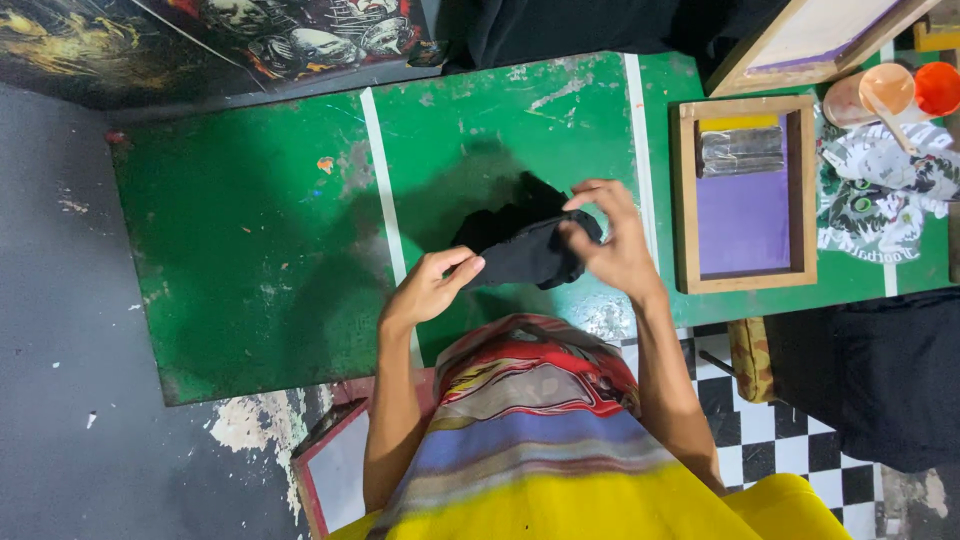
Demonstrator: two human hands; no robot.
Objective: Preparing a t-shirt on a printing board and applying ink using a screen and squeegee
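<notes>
Head view: I see my left hand with its fingers pinching the near end of a bunched black cloth, thumb and forefinger pressed together on the fabric. My right hand pinches the far end, fingers curled over the top of the bundle. That cloth is held just above the green table, near one of its white stripes. Further right, a wooden-framed printing screen with a purple panel lies flat on this table, well apart from both hands, and beyond it sit orange cups beside a printed cat graphic.
</notes>
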